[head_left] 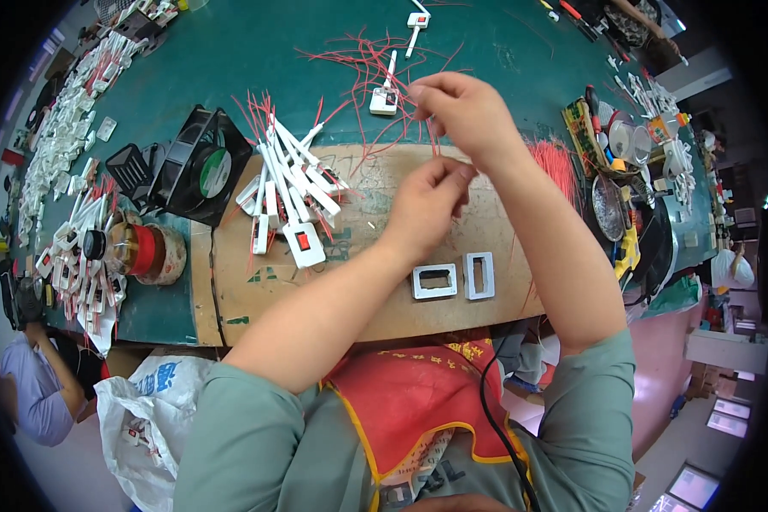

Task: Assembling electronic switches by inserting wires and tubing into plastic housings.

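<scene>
Over the cardboard sheet [363,282], my left hand [427,206] is closed in a pinch with thumb and forefinger together. My right hand [462,113] is above it and farther away, its fingers curled together. Thin red wires [433,136] run between the two hands, and both appear to pinch them; the fingertips are partly hidden. Just left of my right hand lies a white plastic housing [384,101] with a stem, amid loose red wires [363,64]. Two light-grey rectangular frames [435,281] rest on the cardboard nearer to me.
Left of my hands is a pile of white switch housings [302,241] with red wires. Beyond it stand a black fan [203,166] and a jar [158,254]. Red wires [555,171] are bundled at right, near tools and a yellow-handled cutter [628,252]. Another person [38,384] sits at far left.
</scene>
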Motion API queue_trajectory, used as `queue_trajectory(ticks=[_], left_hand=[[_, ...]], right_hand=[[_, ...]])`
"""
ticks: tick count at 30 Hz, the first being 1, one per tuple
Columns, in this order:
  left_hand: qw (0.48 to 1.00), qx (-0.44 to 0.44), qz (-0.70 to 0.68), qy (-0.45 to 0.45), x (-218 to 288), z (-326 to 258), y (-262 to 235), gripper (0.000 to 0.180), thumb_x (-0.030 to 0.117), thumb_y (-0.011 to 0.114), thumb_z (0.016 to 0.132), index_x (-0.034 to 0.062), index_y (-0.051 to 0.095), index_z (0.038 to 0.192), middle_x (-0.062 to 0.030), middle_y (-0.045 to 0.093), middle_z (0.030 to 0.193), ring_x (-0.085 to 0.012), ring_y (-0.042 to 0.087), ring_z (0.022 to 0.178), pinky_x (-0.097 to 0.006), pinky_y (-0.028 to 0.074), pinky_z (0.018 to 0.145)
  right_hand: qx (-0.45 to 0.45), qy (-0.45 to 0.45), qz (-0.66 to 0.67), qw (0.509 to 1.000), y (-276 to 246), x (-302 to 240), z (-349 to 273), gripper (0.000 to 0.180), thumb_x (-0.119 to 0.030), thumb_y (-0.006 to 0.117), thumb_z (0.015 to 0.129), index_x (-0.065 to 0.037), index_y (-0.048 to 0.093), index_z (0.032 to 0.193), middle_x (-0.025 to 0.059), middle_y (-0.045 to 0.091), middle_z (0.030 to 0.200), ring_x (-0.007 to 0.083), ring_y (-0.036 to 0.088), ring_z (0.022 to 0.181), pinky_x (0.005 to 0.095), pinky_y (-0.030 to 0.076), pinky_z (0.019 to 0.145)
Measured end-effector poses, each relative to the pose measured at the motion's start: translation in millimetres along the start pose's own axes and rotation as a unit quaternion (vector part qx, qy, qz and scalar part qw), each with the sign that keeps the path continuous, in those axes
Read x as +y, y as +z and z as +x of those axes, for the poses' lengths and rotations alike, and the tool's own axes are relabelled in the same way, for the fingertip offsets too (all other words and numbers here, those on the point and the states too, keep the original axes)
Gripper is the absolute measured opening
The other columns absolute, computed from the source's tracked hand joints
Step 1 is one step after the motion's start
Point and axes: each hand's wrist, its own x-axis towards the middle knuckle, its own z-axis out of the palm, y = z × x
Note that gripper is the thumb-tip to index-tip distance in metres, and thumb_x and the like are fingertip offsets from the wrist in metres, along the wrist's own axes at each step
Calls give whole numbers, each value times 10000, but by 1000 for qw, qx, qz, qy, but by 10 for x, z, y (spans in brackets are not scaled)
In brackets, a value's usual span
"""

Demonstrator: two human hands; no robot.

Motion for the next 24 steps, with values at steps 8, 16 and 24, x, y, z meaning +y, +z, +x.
queue_trajectory(ticks=[8, 16, 24], left_hand=[[912, -59, 337, 228, 165, -186, 118, 219, 218, 594, 874, 12, 631, 811, -152, 631, 772, -328, 609, 726, -394, 477, 651], [892, -48, 382, 239, 121, -148, 110, 189, 185, 576, 844, 24, 627, 760, -168, 621, 769, -358, 603, 745, -438, 474, 649], [890, -51, 391, 228, 126, -147, 147, 171, 188, 585, 827, 32, 642, 785, -158, 627, 782, -360, 604, 740, -442, 481, 647]], right_hand=[[15, -25, -322, 946, 136, 252, 683, 599, -475, 682, 771, -21, 617, 1157, 152, 663, 1028, 275, 642, 962, 367, 497, 836], [-50, -102, -471, 875, 463, 69, 1286, 1002, -627, 716, 656, -129, 335, 1437, 208, 375, 1421, 363, 387, 1301, 450, 385, 1033], [-155, -42, -465, 870, 452, 250, 1803, 1065, -605, 760, 620, -189, 271, 1470, 184, 430, 1400, 364, 419, 1286, 432, 391, 1033]])
